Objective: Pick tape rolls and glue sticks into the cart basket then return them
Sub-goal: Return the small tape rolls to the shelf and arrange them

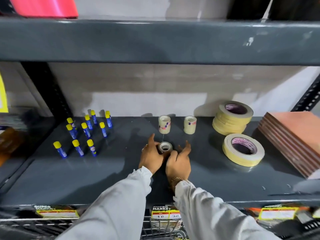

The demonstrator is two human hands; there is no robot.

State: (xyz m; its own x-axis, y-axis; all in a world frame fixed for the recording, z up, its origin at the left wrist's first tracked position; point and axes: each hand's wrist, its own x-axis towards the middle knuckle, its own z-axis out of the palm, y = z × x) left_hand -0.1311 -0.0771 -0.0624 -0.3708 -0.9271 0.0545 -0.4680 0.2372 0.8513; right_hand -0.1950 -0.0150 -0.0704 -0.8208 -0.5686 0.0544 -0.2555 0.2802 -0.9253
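Note:
A small clear tape roll [165,147] stands on the dark grey shelf [103,179] at centre. My left hand [151,157] curls against the roll's left side and grips it. My right hand [179,162] sits just right of it, fingers spread, thumb close to the roll. Behind stand two short stacks of clear tape rolls [164,126] [190,124]. Several blue glue sticks [83,134] with yellow caps stand upright at the left. Wide cream masking tape rolls lie at the right, one stack at the back [232,118] and one nearer [243,151]. The wire cart basket [161,227] shows below the shelf edge.
A stack of brown flat pads [290,137] lies at the far right of the shelf. The upper shelf beam [155,40] hangs overhead, with a pink item [43,6] on it. Price labels [166,213] line the front edge. A black upright post [46,89] stands at the left.

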